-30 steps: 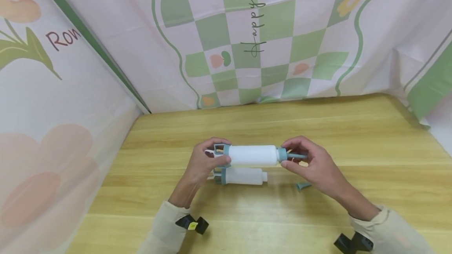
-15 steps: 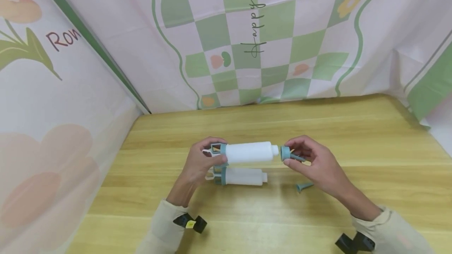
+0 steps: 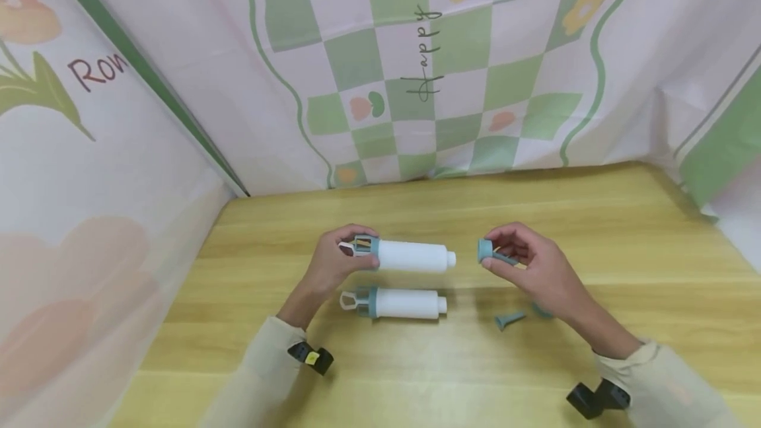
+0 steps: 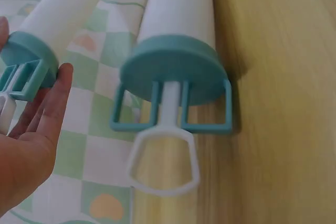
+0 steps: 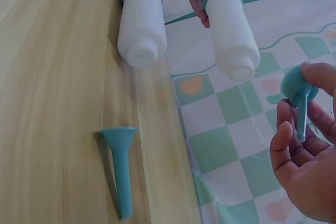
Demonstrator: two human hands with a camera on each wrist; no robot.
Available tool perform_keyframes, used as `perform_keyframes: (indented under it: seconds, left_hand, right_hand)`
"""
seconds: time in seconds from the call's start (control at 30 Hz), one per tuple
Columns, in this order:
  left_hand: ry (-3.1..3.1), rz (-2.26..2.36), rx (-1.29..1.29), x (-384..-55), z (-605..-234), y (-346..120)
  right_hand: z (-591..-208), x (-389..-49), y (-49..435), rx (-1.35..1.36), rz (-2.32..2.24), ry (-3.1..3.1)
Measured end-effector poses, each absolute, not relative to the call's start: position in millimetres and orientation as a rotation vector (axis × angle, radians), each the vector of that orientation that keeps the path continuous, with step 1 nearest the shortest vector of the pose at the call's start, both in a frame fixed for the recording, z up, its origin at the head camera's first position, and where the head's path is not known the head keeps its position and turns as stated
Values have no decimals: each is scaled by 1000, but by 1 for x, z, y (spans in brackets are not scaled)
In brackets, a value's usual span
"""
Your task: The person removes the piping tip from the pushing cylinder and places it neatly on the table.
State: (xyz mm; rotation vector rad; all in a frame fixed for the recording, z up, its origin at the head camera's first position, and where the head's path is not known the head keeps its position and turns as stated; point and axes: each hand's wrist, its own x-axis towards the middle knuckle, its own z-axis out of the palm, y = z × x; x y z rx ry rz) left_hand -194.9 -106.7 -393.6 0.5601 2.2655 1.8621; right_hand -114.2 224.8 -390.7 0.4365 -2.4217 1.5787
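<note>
My left hand (image 3: 329, 261) grips the teal collar of a white syringe (image 3: 413, 257), which points right with its bare tip uncovered. A white ring handle juts from its rear. In my right hand (image 3: 534, 261) a teal nozzle (image 3: 484, 251) is pinched between thumb and fingers, its wide mouth facing the syringe tip across a small gap. The right wrist view shows the thin spout of this nozzle (image 5: 297, 85) angled back over the palm. A second white syringe (image 3: 409, 304), with the same collar and ring handle, lies on the table nearer my body.
A loose teal funnel-shaped nozzle (image 3: 509, 320) lies on the wooden table (image 3: 416, 375) right of the second syringe. Partly hidden under my right wrist is another teal piece (image 3: 542, 310). A patterned curtain (image 3: 410, 71) hangs at the table's back edge.
The nozzle has come off the syringe tip, and my right hand has drawn it a little to the right. My left hand has shifted slightly left and away with the syringe.
</note>
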Motion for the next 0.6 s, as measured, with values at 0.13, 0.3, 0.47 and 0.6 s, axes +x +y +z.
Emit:
perform_keyframes:
  seconds: [0.13, 0.3, 0.47, 0.6]
  left_hand:
    - [2259, 1859, 522, -203, -399, -107]
    - [2301, 1840, 487, -212, -405, -109]
    - [2323, 1829, 508, -221, -412, -113]
    - [2339, 1788, 509, -227, -417, -115]
  right_hand:
    - [-391, -117, 228, 425, 1584, -2433]
    - [-391, -119, 229, 420, 1588, -2443]
    - [-393, -120, 231, 426, 1593, -2463]
    - [-394, -122, 232, 417, 1587, -2493]
